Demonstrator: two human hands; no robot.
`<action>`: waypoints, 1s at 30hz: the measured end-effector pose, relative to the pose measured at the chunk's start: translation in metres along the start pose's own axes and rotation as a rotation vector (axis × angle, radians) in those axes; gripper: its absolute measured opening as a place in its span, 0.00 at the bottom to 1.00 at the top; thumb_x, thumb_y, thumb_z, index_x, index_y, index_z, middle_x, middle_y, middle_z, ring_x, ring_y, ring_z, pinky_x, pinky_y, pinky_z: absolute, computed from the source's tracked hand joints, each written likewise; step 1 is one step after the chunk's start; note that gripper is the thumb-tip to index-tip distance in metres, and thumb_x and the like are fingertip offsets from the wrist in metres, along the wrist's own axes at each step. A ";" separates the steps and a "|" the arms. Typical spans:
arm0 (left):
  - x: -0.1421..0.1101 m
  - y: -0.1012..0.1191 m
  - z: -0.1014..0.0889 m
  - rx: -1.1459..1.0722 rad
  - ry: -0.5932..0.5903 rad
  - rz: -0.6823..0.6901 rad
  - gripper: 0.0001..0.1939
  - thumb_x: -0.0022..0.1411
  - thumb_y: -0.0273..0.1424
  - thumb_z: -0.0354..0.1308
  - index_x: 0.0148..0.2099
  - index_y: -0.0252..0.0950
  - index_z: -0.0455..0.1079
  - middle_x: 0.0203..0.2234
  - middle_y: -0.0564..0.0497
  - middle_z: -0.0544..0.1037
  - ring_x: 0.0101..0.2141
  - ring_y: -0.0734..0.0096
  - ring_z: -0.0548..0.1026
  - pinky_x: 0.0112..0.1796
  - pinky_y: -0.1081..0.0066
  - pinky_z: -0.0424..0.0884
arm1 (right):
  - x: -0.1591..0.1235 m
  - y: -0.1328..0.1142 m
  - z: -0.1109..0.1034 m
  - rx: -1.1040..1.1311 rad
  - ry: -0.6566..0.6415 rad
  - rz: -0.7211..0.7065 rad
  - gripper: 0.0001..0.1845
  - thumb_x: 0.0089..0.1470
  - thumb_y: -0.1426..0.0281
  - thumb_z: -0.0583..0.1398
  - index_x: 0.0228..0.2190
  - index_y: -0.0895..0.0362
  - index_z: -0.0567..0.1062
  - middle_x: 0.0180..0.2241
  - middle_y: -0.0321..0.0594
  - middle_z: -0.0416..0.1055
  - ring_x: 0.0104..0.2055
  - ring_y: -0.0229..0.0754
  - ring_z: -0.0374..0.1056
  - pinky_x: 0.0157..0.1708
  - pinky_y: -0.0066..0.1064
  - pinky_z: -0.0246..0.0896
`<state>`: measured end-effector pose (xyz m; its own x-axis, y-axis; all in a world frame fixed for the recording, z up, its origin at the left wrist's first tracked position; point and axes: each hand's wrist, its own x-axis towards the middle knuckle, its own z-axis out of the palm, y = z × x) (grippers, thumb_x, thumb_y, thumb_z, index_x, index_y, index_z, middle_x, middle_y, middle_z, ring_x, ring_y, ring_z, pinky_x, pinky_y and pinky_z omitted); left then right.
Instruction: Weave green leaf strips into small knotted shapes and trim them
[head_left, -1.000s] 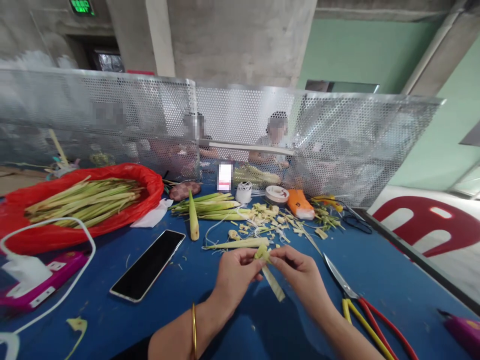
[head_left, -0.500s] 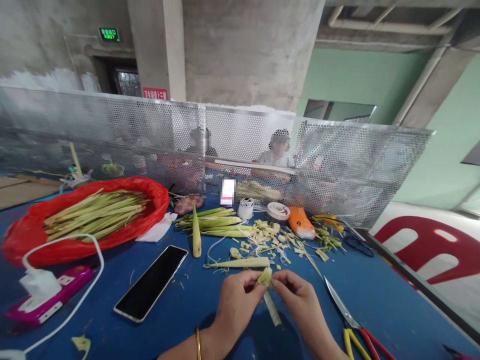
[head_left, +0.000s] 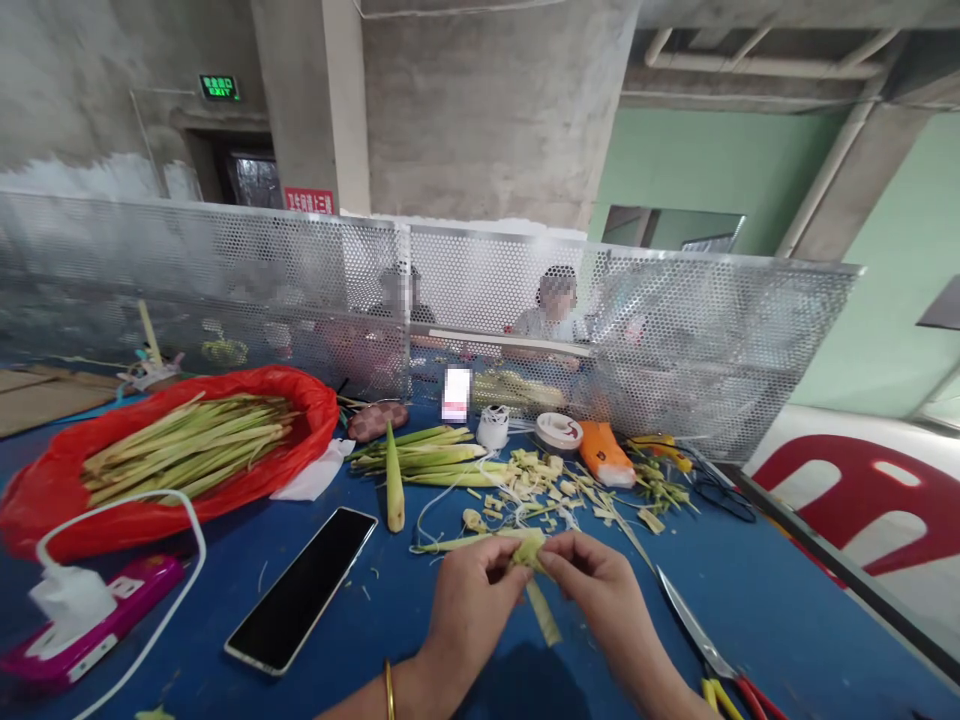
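Between the fingertips of my left hand and my right hand is a folded strip of pale green leaf, its loose end hanging down over the table. Both hands pinch it at the bunched upper part, just above the blue tabletop. Just beyond my fingers lies a peeled pale green stalk, partly hidden by my left hand. Cut leaf scraps and white thread are scattered behind it. Scissors with red and yellow handles rest to the right of my right hand.
On the left are a black phone, a purple power strip with a white charger, and a red bag of long leaves. Green shoots, a tape roll and an orange packet stand before a perforated metal screen; people sit behind it.
The camera view has tilted up, so the table sits lower in the picture. Both hands stay pinched on the leaf strip, with small finger movements at its folded part.
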<state>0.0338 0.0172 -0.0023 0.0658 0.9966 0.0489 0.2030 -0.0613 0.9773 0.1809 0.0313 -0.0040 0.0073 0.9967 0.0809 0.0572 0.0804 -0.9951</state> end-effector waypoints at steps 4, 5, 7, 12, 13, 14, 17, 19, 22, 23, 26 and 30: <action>0.006 -0.005 -0.014 -0.035 0.005 -0.010 0.14 0.53 0.32 0.57 0.41 0.34 0.76 0.27 0.49 0.81 0.27 0.66 0.77 0.29 0.72 0.71 | 0.009 0.001 0.016 0.016 -0.036 -0.040 0.17 0.39 0.57 0.68 0.23 0.57 0.73 0.17 0.32 0.66 0.19 0.36 0.59 0.20 0.27 0.56; 0.008 -0.008 -0.017 -0.023 0.010 -0.017 0.14 0.53 0.31 0.57 0.41 0.34 0.76 0.26 0.50 0.80 0.26 0.67 0.77 0.29 0.72 0.70 | 0.010 0.003 0.020 0.017 -0.042 -0.043 0.17 0.39 0.58 0.69 0.26 0.56 0.73 0.17 0.31 0.66 0.19 0.36 0.60 0.20 0.27 0.56; 0.010 -0.014 -0.021 0.013 0.012 -0.036 0.14 0.52 0.30 0.56 0.41 0.34 0.75 0.22 0.52 0.79 0.23 0.68 0.75 0.28 0.73 0.69 | 0.012 0.009 0.023 0.000 -0.084 -0.038 0.17 0.39 0.60 0.69 0.29 0.56 0.72 0.17 0.30 0.66 0.19 0.36 0.61 0.20 0.27 0.57; 0.010 -0.023 -0.023 0.179 -0.008 -0.028 0.26 0.51 0.27 0.56 0.54 0.36 0.70 0.20 0.55 0.78 0.25 0.67 0.75 0.31 0.72 0.66 | 0.012 0.022 0.015 -0.044 -0.177 0.023 0.19 0.40 0.61 0.68 0.34 0.57 0.75 0.19 0.32 0.68 0.21 0.37 0.63 0.21 0.28 0.61; 0.009 -0.024 -0.022 0.232 -0.015 -0.014 0.29 0.51 0.28 0.57 0.57 0.37 0.67 0.20 0.55 0.78 0.26 0.66 0.75 0.32 0.72 0.65 | 0.012 0.024 0.012 -0.045 -0.181 0.032 0.19 0.40 0.60 0.68 0.34 0.57 0.76 0.19 0.32 0.68 0.21 0.37 0.63 0.22 0.28 0.61; 0.008 -0.024 -0.021 0.284 -0.025 -0.005 0.31 0.51 0.28 0.57 0.60 0.38 0.65 0.21 0.55 0.79 0.28 0.66 0.75 0.33 0.71 0.65 | 0.013 0.025 0.010 -0.048 -0.191 0.043 0.19 0.40 0.59 0.68 0.34 0.57 0.77 0.20 0.33 0.69 0.22 0.37 0.63 0.22 0.28 0.62; 0.004 -0.023 -0.019 0.408 -0.066 0.001 0.34 0.54 0.29 0.56 0.64 0.40 0.61 0.25 0.53 0.80 0.30 0.64 0.76 0.33 0.70 0.63 | 0.015 0.027 0.005 -0.077 -0.267 0.088 0.20 0.40 0.56 0.69 0.32 0.57 0.79 0.22 0.36 0.71 0.23 0.38 0.64 0.23 0.29 0.63; 0.003 -0.022 -0.018 0.453 -0.099 0.000 0.33 0.55 0.30 0.55 0.65 0.40 0.60 0.26 0.52 0.81 0.30 0.64 0.76 0.33 0.70 0.62 | 0.016 0.026 0.005 -0.117 -0.321 0.104 0.20 0.41 0.54 0.67 0.30 0.58 0.80 0.23 0.37 0.71 0.22 0.37 0.63 0.23 0.30 0.61; 0.002 -0.021 -0.019 0.461 -0.132 -0.002 0.35 0.53 0.28 0.55 0.64 0.40 0.60 0.26 0.52 0.81 0.32 0.63 0.76 0.34 0.70 0.63 | 0.015 0.024 0.006 -0.217 -0.278 0.006 0.19 0.45 0.54 0.65 0.22 0.58 0.78 0.22 0.36 0.67 0.23 0.37 0.61 0.24 0.29 0.58; 0.002 -0.021 -0.019 0.446 -0.140 -0.005 0.34 0.51 0.26 0.56 0.63 0.40 0.62 0.25 0.53 0.80 0.32 0.63 0.76 0.34 0.70 0.63 | 0.015 0.022 0.006 -0.250 -0.252 -0.045 0.19 0.46 0.54 0.65 0.20 0.58 0.78 0.21 0.36 0.66 0.24 0.38 0.61 0.25 0.29 0.57; 0.003 -0.021 -0.018 0.290 -0.231 -0.064 0.21 0.49 0.25 0.56 0.46 0.39 0.76 0.22 0.53 0.78 0.27 0.66 0.75 0.31 0.72 0.65 | 0.012 0.020 0.005 -0.282 -0.189 -0.119 0.18 0.48 0.57 0.64 0.18 0.57 0.76 0.21 0.36 0.65 0.27 0.39 0.60 0.27 0.30 0.56; 0.005 -0.022 -0.017 -0.080 -0.426 -0.228 0.05 0.47 0.29 0.57 0.26 0.35 0.73 0.17 0.55 0.73 0.19 0.73 0.71 0.24 0.75 0.64 | 0.009 0.019 0.006 -0.239 -0.113 -0.081 0.18 0.51 0.56 0.61 0.20 0.57 0.74 0.19 0.35 0.64 0.24 0.37 0.58 0.24 0.28 0.54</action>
<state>0.0129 0.0246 -0.0196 0.4256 0.8724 -0.2404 0.1839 0.1767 0.9669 0.1764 0.0417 -0.0224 -0.1176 0.9832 0.1395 0.2868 0.1681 -0.9431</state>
